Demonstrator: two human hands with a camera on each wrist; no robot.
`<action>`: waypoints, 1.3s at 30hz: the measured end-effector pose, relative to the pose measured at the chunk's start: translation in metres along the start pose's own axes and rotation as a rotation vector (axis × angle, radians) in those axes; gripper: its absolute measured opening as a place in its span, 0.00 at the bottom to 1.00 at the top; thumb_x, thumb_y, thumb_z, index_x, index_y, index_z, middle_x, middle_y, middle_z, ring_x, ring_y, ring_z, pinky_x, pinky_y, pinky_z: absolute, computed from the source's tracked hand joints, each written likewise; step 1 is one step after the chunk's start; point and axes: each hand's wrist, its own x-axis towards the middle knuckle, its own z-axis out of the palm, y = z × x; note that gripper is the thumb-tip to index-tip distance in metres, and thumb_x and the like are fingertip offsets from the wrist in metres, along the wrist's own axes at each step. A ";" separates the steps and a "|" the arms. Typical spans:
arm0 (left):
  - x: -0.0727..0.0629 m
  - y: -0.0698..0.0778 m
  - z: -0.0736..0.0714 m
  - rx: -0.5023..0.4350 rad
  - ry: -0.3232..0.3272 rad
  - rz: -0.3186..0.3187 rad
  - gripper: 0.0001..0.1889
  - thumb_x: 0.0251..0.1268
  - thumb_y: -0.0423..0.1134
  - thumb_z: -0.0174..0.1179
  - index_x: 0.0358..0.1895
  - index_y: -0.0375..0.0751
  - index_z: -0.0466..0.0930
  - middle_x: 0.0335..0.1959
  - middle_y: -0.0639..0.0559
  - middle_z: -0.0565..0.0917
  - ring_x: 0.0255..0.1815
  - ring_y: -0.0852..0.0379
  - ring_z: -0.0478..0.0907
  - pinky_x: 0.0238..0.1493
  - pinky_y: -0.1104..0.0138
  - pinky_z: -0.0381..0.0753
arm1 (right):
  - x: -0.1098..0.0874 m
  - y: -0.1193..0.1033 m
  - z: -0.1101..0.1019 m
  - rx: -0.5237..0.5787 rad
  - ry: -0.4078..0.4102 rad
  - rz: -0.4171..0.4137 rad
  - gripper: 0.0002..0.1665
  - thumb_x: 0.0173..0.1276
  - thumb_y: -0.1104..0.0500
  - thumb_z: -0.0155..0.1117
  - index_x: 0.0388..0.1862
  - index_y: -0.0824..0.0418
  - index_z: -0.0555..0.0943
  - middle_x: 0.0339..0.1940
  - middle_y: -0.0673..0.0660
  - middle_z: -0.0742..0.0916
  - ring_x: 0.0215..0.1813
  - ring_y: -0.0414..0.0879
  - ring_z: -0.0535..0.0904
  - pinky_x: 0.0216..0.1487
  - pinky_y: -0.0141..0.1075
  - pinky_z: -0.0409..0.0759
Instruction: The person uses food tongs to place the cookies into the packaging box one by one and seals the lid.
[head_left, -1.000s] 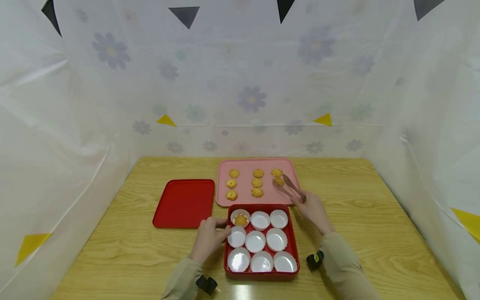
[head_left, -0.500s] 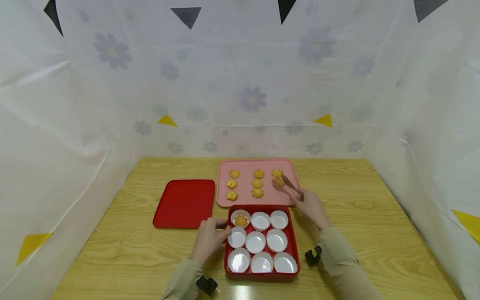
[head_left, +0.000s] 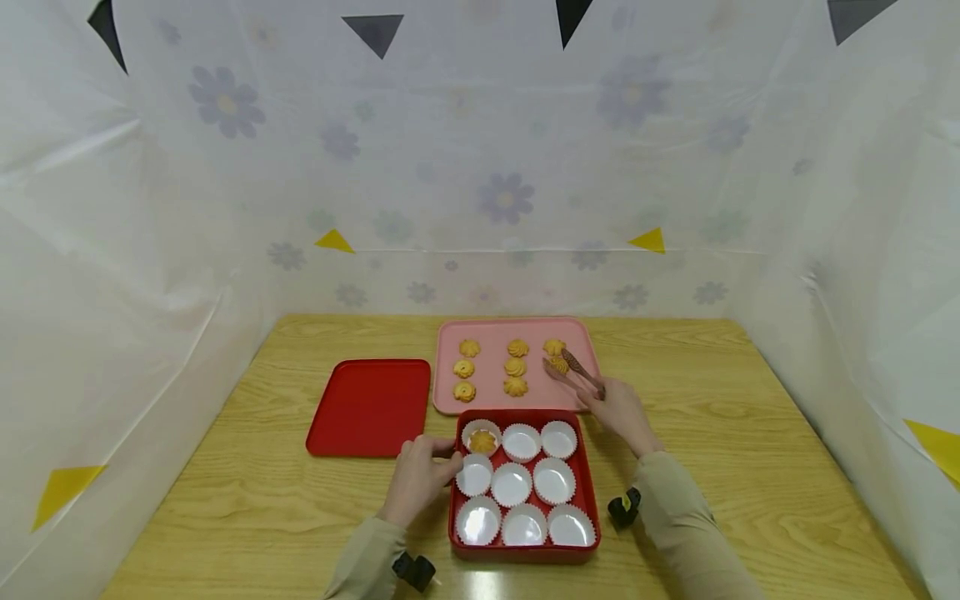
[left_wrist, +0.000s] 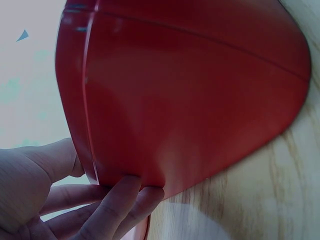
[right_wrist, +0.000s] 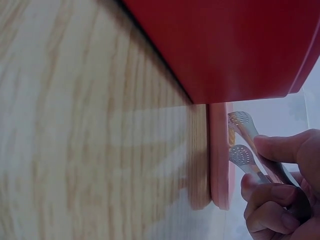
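A red box (head_left: 592, 508) holds rows of white paper cups, with one golden cookie (head_left: 482, 441) in the far left cup. My left hand (head_left: 420, 477) grips the box's left wall; in the left wrist view its fingers (left_wrist: 116, 205) lie on the outer side and the thumb goes behind the rim. Beyond the box, my right hand (head_left: 621, 415) holds a pair of tongs (head_left: 579, 367), their two perforated tips apart around a ridged cookie (head_left: 560, 365) on the pink tray (head_left: 491, 327). Whether the tips touch that cookie I cannot tell.
Several more piped cookies (head_left: 516, 367) lie in columns on the pink tray. A flat red lid (head_left: 367, 407) rests on the wooden table (head_left: 247, 500), left of the box. A white flowered curtain (head_left: 450, 167) closes off the back and sides.
My right hand and the tongs have shifted slightly left and away from me. The left hand and the box stay in place.
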 end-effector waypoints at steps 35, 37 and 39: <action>-0.001 0.001 -0.001 -0.009 0.001 -0.008 0.15 0.60 0.34 0.65 0.49 0.33 0.88 0.43 0.41 0.91 0.34 0.56 0.76 0.38 0.67 0.77 | -0.011 -0.002 -0.002 0.051 0.043 0.021 0.24 0.74 0.53 0.60 0.58 0.71 0.80 0.22 0.55 0.76 0.20 0.42 0.68 0.19 0.33 0.66; -0.001 0.001 -0.001 -0.007 0.003 -0.013 0.15 0.60 0.35 0.65 0.49 0.34 0.88 0.44 0.42 0.91 0.35 0.55 0.76 0.39 0.66 0.77 | -0.016 -0.004 -0.004 0.070 0.044 0.020 0.24 0.75 0.53 0.60 0.59 0.71 0.79 0.23 0.56 0.76 0.20 0.42 0.68 0.19 0.33 0.66; -0.001 0.001 0.000 -0.006 0.005 -0.018 0.15 0.60 0.35 0.66 0.49 0.34 0.88 0.45 0.42 0.90 0.36 0.54 0.76 0.40 0.65 0.77 | -0.020 -0.006 -0.006 0.087 0.047 0.009 0.24 0.75 0.53 0.60 0.59 0.72 0.79 0.23 0.56 0.77 0.20 0.42 0.68 0.19 0.33 0.66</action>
